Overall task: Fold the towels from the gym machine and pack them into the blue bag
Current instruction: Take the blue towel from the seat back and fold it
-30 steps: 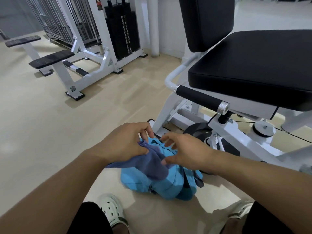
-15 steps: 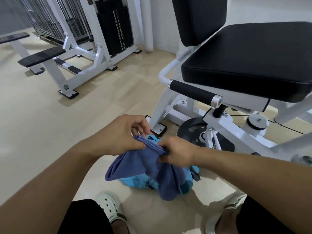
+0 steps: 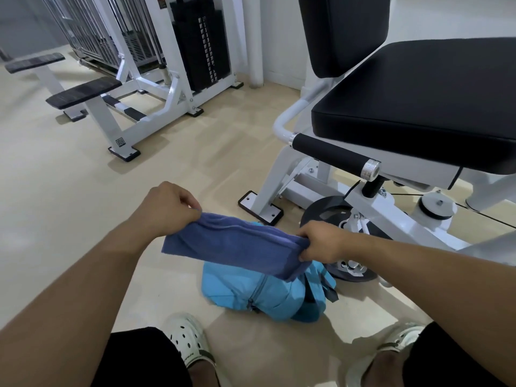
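Beige floor (image 3: pixel 69 219) under blue bag (image 3: pixel 251 294) and white gym machine (image 3: pixel 371 219).

White clogs (image 3: pixel 186 339) — weight stack (image 3: pixel 201 46) behind.

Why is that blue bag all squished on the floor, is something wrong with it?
Nothing looks broken. The blue bag just lies slumped and crumpled on the floor beside the gym machine, which soft bags do. Both hands, left hand and right hand, hold the purple towel stretched above it.
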Demonstrator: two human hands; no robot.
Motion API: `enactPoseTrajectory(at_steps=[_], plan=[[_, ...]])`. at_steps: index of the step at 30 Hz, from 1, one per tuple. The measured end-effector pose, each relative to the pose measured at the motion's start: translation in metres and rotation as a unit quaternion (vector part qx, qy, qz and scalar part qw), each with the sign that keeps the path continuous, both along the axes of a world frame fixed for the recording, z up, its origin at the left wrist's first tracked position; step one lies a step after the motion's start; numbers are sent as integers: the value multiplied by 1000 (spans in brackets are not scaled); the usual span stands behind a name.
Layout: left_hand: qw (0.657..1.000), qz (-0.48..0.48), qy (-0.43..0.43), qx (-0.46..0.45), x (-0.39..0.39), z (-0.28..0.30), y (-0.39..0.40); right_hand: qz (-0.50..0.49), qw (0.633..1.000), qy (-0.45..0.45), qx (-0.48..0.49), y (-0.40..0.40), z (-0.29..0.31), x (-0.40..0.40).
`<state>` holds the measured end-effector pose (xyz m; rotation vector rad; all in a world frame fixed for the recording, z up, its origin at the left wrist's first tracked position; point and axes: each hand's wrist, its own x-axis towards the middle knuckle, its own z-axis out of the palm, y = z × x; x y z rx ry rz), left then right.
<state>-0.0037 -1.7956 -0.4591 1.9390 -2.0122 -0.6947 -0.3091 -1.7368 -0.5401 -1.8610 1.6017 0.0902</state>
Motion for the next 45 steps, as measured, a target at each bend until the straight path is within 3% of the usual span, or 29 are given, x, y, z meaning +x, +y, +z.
enactPoseTrajectory(at_steps=[4, 8, 14, 21, 27, 31, 35, 38, 45], plan=[[999, -13, 36, -20, -12, -5, 3, -43, 983, -157, -89, 6, 25, 17], [992, -51, 114, -28, -36, -3, 15, -40, 948, -298, -104, 22, 53, 33], [953, -163, 249, 52, -64, 15, 42, -61, 920, -376, -88, 34, 74, 34], [929, -228, 270, 109, -63, 5, 42, -101, 911, -382, -117, 33, 76, 28], [922, -206, 301, 128, -60, 3, 39, -133, 918, -346, -139, 33, 78, 27], [937, -146, 301, 102, -64, -2, 39, -135, 916, -293, -238, 33, 77, 28], [954, -55, 283, 86, -64, -12, 35, -73, 926, -327, -173, 33, 79, 26], [953, -64, 282, 92, -63, -12, 35, -32, 930, -341, -135, 34, 78, 27], [927, -112, 328, 142, -68, -2, 48, -86, 917, -358, -151, 34, 76, 31]])
